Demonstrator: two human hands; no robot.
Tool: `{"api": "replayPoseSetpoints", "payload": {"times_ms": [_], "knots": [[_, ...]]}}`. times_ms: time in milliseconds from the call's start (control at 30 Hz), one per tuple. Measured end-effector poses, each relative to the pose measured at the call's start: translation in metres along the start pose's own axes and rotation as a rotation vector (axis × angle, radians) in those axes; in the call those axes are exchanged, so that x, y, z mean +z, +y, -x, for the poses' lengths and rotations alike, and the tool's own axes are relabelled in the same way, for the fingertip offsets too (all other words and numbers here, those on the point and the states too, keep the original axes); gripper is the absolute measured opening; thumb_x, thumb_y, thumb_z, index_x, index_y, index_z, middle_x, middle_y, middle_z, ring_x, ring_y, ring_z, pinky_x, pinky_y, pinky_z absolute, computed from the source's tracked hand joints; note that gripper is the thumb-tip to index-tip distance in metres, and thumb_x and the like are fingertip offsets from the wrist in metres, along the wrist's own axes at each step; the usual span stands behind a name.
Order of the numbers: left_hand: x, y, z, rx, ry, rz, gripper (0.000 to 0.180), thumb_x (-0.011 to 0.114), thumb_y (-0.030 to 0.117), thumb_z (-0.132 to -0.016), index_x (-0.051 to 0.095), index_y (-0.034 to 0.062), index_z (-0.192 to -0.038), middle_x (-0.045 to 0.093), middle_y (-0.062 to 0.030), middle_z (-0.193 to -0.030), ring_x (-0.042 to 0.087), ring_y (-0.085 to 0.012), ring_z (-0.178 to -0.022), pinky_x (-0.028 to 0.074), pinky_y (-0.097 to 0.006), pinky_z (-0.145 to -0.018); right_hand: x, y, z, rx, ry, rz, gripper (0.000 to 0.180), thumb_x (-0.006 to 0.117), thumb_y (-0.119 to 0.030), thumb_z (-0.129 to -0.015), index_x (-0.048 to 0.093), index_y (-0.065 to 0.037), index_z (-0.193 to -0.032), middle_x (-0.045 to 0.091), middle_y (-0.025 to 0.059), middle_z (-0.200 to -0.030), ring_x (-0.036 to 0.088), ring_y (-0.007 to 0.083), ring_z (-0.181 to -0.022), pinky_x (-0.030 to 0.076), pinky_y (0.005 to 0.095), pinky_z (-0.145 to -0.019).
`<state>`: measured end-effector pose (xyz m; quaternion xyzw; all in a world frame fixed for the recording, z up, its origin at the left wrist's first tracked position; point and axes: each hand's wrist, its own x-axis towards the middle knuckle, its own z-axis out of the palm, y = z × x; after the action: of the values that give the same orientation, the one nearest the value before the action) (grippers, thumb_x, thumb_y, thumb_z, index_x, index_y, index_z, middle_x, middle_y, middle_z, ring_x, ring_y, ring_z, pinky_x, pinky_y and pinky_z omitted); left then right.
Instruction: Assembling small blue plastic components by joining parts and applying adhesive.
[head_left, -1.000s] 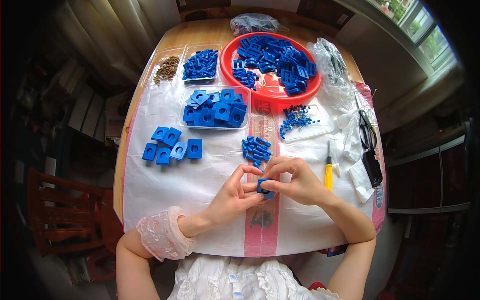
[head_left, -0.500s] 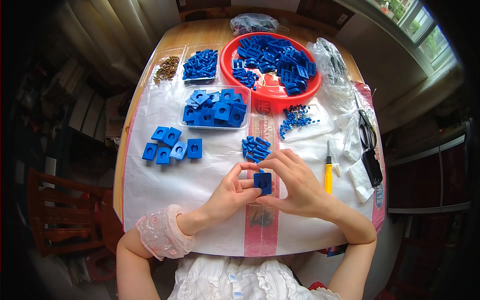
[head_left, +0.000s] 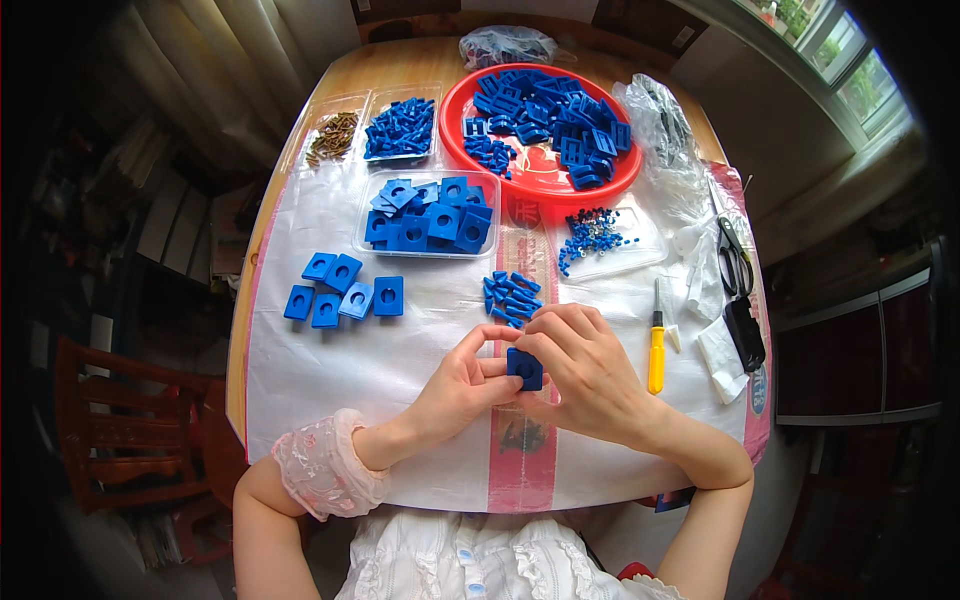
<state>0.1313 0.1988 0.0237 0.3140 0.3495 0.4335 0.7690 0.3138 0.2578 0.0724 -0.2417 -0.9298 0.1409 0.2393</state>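
White plastic sheeting (head_left: 330, 370) covers a round wooden table (head_left: 400, 60), with a window at the far right and a wooden chair (head_left: 110, 430) at the near left; near the middle of the sheet both hands meet around a small blue square block (head_left: 525, 368); the left hand (head_left: 462, 385) pinches its left edge between thumb and fingertips, and the right hand (head_left: 585, 365) grips it from the right with fingers curled over the top; compared with half a second ago the block sits a little nearer to the person and the right fingers have closed further over it, where earlier more of its face showed; a second ago the hands were held slightly farther out, hard by the loose pile of small blue clips (head_left: 512, 297) that now lies just beyond the knuckles; on the far side a red round tray (head_left: 540, 190) holds many blue parts; to its left stand a clear tray of blue plates (head_left: 430, 215), another of blue pieces (head_left: 400, 128) and one of brownish screws (head_left: 332, 137); five blue square plates (head_left: 345, 290) lie loose at the left; a yellow-handled tool (head_left: 656, 350) lies just right of the right hand, with black scissors (head_left: 738, 275) farther right; none of these has shifted.
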Motion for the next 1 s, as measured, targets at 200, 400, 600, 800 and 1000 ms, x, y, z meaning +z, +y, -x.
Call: {"api": "replayPoseSetpoints", "payload": {"times_ms": [200,400,600,800,1000], "knots": [[-0.003,0.000,0.001,0.002,-0.024,0.047,0.042,0.050,0.003,-0.096,0.033,0.0031,-0.134,0.063,-0.0186,-0.116,0.065,-0.0223,-0.106,0.055,-0.036,-0.091,0.005,0.003,0.000,-0.007,0.036,0.004,0.045,0.079,-0.023,-0.059,0.055,-0.004,-0.092,0.055,0.0092,-0.092,0.056,0.0273,-0.093,0.044,0.0395,-0.086],[-0.005,-0.005,-0.001,0.002,0.001,0.178,0.040,0.038,0.030,-0.104,0.035,0.0046,-0.134,0.061,-0.0189,-0.118,0.065,-0.0260,-0.106,0.054,-0.040,-0.092,0.021,0.007,0.005,-0.025,0.111,0.002,0.048,0.080,-0.026,-0.060,0.058,-0.004,-0.098,0.056,0.0078,-0.089,0.057,0.0259,-0.088,0.046,0.0373,-0.079],[-0.005,-0.006,-0.001,-0.003,-0.015,0.219,0.044,0.027,0.039,-0.106,0.039,0.0061,-0.134,0.062,-0.0215,-0.117,0.066,-0.0285,-0.105,0.052,-0.043,-0.094,0.026,0.013,0.005,-0.061,0.192,-0.016,0.051,0.079,-0.026,-0.062,0.062,-0.006,-0.106,0.056,0.0067,-0.086,0.058,0.0241,-0.082,0.046,0.0355,-0.071],[-0.005,-0.009,-0.001,0.032,-0.001,0.199,0.044,0.027,0.038,-0.106,0.038,0.0057,-0.133,0.061,-0.0218,-0.118,0.064,-0.0290,-0.108,0.052,-0.043,-0.095,0.036,0.014,0.009,-0.016,0.252,-0.032,0.047,0.079,-0.025,-0.063,0.062,-0.005,-0.102,0.057,0.0070,-0.086,0.059,0.0247,-0.081,0.046,0.0360,-0.069],[-0.004,-0.009,-0.001,0.035,-0.014,0.163,0.041,0.030,0.035,-0.106,0.037,0.0049,-0.133,0.061,-0.0206,-0.119,0.063,-0.0270,-0.110,0.052,-0.041,-0.095,0.034,0.014,0.009,0.008,0.252,-0.030,0.047,0.081,-0.029,-0.063,0.061,-0.005,-0.099,0.058,0.0070,-0.086,0.059,0.0254,-0.080,0.046,0.0363,-0.068]]}}
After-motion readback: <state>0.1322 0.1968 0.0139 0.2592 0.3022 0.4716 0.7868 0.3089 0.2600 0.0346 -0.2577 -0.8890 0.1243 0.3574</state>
